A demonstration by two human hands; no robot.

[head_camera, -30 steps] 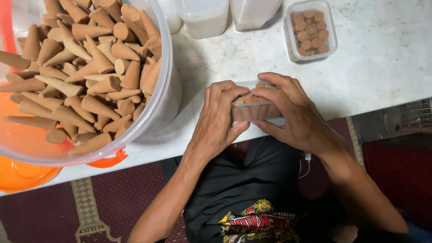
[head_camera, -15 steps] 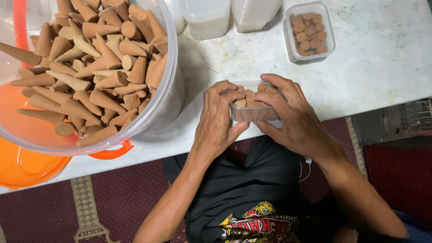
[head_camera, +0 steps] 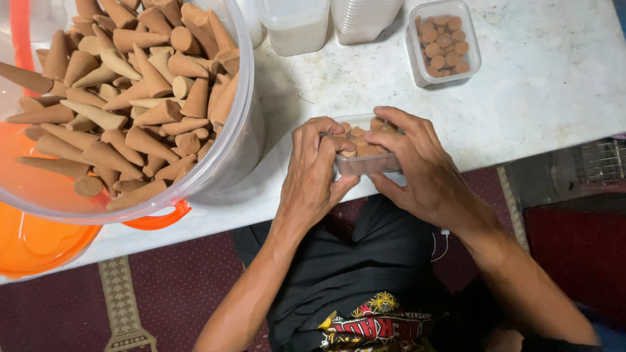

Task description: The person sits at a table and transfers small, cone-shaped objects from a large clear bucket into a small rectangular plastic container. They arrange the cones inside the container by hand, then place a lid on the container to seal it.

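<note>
At the table's [head_camera: 535, 98] near edge, left hand [head_camera: 313, 173] and right hand [head_camera: 417, 166] grip a clear cone-filled tub [head_camera: 365, 156].

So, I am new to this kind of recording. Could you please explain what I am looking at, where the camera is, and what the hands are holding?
There is no machine here. A person works with two bare hands, and the single camera sits on that person's head, looking down, so you see their own arms and lap.

The left hand and right hand together hold a small clear plastic box at the edge of a white table. Brown cones stand packed inside it, and the fingers rest on their tops.

At the left is a large clear tub heaped with the same brown cones, with an orange lid under it. At the far edge stand a filled small box, showing the round bases of its cones, and a stack of empty clear boxes.
</note>
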